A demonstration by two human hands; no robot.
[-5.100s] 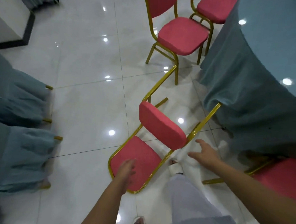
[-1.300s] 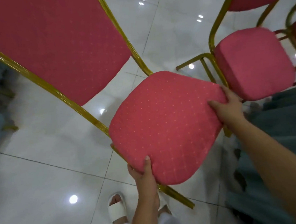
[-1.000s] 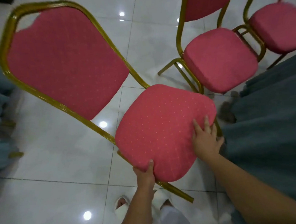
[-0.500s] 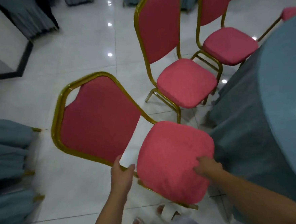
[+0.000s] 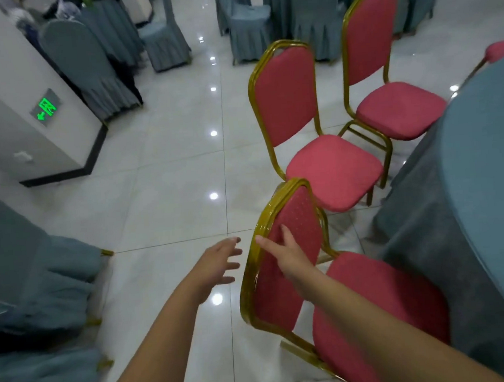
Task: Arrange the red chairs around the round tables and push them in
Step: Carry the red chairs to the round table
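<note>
On the glossy white tile floor [image 5: 169, 181] of a banquet hall, a person reaches both bare hands toward the nearest red chair [image 5: 395, 294], which stands on its legs beside a round tabletop [image 5: 489, 189] draped in a blue-grey cloth [image 5: 420, 223]. The chair's seat sits close against the hanging cloth, and its gold-framed backrest [image 5: 278, 302] faces away from the table. The right hand [image 5: 288, 255] lies flat on the padded front of that backrest with the grip apart: its fingers are straight and the forefinger reaches the gold frame edge. The left hand [image 5: 214, 268] hovers just beside the outer edge of the frame, its grip also apart and the fingers spread and loose. Motion blur hides whether it touches the metal.

Beyond, a second red chair [image 5: 332, 167] and a third red chair [image 5: 397, 109] stand side by side along the table's curve, their seats near the cloth. The edge of another red seat [image 5: 500, 49] shows at far right. Grey-covered chairs [image 5: 42, 280] crowd the left edge, and more of them stand at the back of the room. A green exit sign [image 5: 46, 107] glows low on a white pillar [image 5: 7, 118].
</note>
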